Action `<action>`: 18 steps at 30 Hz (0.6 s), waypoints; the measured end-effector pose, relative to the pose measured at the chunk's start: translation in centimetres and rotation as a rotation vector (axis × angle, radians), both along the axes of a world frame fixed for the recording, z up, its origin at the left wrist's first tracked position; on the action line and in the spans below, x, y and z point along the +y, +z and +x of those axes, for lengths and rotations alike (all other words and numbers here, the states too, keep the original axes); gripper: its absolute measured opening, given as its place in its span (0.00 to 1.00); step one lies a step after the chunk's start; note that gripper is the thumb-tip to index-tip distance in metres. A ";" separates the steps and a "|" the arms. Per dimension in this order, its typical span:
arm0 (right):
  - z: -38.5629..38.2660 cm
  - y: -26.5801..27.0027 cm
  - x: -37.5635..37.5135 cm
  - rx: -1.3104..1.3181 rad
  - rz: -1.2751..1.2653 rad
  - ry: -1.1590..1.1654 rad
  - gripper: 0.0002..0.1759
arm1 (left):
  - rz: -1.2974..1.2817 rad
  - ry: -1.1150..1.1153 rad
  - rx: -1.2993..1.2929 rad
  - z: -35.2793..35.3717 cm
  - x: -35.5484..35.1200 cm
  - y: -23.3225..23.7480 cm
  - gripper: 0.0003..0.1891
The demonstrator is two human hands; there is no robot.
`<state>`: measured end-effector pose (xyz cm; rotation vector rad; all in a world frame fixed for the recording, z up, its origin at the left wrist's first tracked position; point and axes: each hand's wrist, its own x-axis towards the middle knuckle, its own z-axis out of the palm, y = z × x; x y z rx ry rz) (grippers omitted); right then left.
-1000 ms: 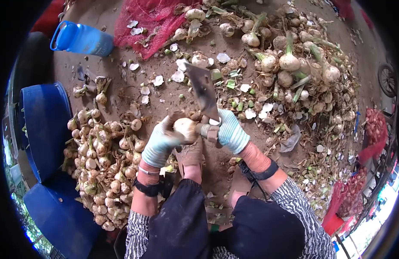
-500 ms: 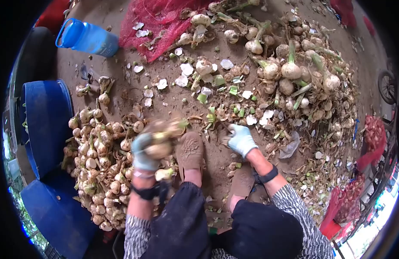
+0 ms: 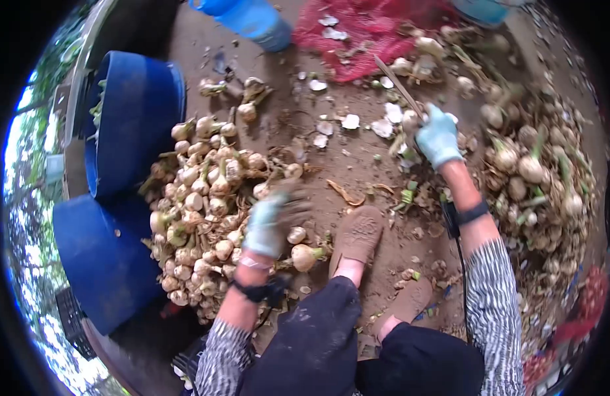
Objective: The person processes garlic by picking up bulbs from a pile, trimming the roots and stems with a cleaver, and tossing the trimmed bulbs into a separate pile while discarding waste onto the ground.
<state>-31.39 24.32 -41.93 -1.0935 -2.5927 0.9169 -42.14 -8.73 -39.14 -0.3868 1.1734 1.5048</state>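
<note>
My left hand (image 3: 270, 221), in a pale glove with dark fingers, is over the right edge of a pile of trimmed garlic bulbs (image 3: 216, 191). Its fingers are stretched out and blurred, and I see nothing held in them. A loose garlic bulb (image 3: 303, 257) with a cut green stalk lies just below it, beside my shoe. Farther out, my gloved right hand (image 3: 439, 137) is closed around a knife (image 3: 398, 84), whose long blade points up and left. Beneath that hand are white peelings and stalk scraps on the dirt.
Two blue tubs (image 3: 136, 119) stand at the left. A blue water jug (image 3: 252, 23) and red mesh netting (image 3: 357, 33) are at the back. On the right lies a large heap of garlic with stalks (image 3: 542, 171). My shoes (image 3: 357, 237) are between the piles.
My left hand has let go of the garlic it held. My right hand with the knife has moved forward, away from my body. The view has turned, so the scene sits farther right.
</note>
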 end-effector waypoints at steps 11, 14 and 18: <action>7.6 7.2 -8.5 0.039 -0.381 0.326 0.13 | 0.153 -0.196 0.160 6.6 9.5 2.7 0.22; 9.7 7.3 -9.9 -0.028 -0.404 0.310 0.13 | 0.151 -0.267 0.212 5.9 8.5 2.3 0.19; 11.0 7.7 -11.5 -0.025 -0.295 0.337 0.18 | 0.004 -0.397 0.495 7.1 7.4 -0.2 0.17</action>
